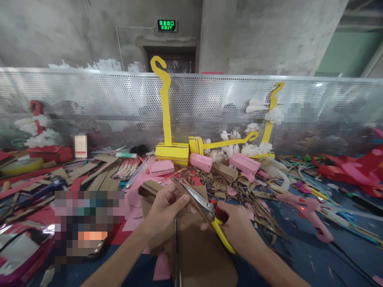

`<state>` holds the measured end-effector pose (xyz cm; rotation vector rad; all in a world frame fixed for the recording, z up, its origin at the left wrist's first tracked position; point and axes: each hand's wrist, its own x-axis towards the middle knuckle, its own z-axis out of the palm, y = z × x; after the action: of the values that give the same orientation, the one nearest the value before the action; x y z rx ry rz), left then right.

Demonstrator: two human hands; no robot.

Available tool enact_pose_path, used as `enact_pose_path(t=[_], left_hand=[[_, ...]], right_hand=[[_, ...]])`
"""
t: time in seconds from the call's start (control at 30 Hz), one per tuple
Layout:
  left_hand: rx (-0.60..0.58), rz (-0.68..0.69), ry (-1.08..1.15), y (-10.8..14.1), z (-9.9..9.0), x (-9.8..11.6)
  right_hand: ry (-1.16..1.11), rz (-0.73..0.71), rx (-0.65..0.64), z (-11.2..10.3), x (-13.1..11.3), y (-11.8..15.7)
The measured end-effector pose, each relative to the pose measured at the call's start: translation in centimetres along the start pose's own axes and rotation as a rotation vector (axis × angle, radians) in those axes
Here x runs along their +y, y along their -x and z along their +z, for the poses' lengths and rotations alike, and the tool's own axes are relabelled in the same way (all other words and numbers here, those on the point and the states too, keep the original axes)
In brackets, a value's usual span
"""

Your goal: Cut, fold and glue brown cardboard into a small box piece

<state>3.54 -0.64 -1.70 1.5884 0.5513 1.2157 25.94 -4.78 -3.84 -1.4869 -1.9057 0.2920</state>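
Cardboard (209,249) lies low in front of me, between my 2 forearms, its upper edge pinched between the thumb and fingers of my left hand (167,207). My right hand (239,223) has its fingers curled around the handles of the scissors (223,237), wrist angled inward, blades pointing up and left along that edge. I judge a trimming cut in hand; the next move calls for a steady left pinch, thumb clear of the blades.

A lit exit sign (166,25) hangs above the perforated metal partition (125,119).
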Motion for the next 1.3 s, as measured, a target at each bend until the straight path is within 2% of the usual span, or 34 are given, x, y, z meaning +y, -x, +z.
enact_pose_path(t=[0.13,0.23,0.37,0.53,0.73,0.87,1.07,1.3], left_hand=[[0.006,0.018,0.035,-0.3,-0.1,-0.1],[0.035,0.029,0.004,-0.3,-0.3,0.0],[0.064,0.030,-0.075,-0.1,-0.3,0.0],[0.056,0.018,-0.072,0.0,-0.2,-0.1],[-0.028,-0.007,-0.080,0.0,-0.2,0.3],[-0.018,-0.008,-0.060,-0.1,0.1,0.6],[0.005,0.020,-0.017,-0.1,-0.1,0.1],[0.033,0.042,-0.164,0.1,-0.6,-0.7]], right_hand=[[-0.004,-0.100,0.016,-0.7,-0.8,0.0],[-0.023,-0.157,-0.019,-1.1,-1.5,0.3],[-0.021,-0.122,-0.066,-1.2,-1.8,0.5],[0.011,-0.091,-0.038,-0.8,-1.5,0.4],[-0.022,-0.091,-0.017,0.0,-0.2,0.2],[-0.012,-0.095,-0.024,0.2,0.1,0.1],[-0.021,-0.123,-0.005,-0.4,-0.6,0.1],[-0.010,-0.097,-0.042,-0.5,-0.9,0.2]])
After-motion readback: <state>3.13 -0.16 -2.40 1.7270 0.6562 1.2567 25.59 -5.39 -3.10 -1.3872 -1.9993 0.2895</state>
